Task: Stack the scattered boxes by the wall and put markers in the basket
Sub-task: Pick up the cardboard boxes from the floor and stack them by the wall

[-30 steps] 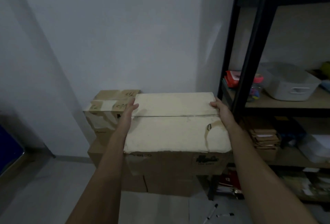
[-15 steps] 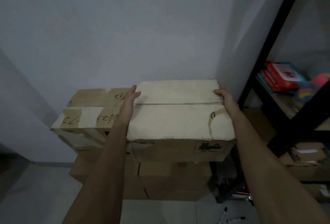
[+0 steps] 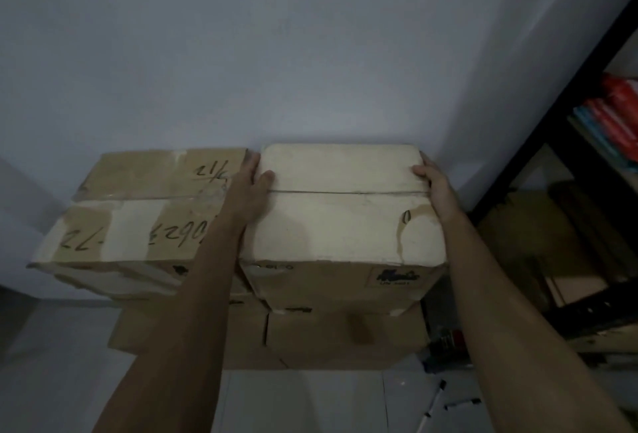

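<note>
A pale-topped cardboard box [image 3: 341, 218] sits on top of lower brown boxes [image 3: 345, 336] against the white wall. My left hand [image 3: 250, 187] grips its left side, thumb lying on the lid. My right hand [image 3: 433, 184] grips its right side, thumb on the top edge. Beside it on the left stands a taped brown box [image 3: 138, 208] with handwritten numbers, at about the same height. Two markers [image 3: 438, 398] lie on the floor at the lower right.
A black metal shelf rack [image 3: 552, 142] stands close on the right, holding red and blue books [image 3: 611, 122] and flattened cardboard [image 3: 538, 246] lower down. Small items [image 3: 447, 339] lie at the rack's foot. Light tiled floor [image 3: 303, 401] runs below the stack.
I have carried the pale box forward to the wall. It now sits on the lower boxes, level with the taped box, with both hands still on its sides.
</note>
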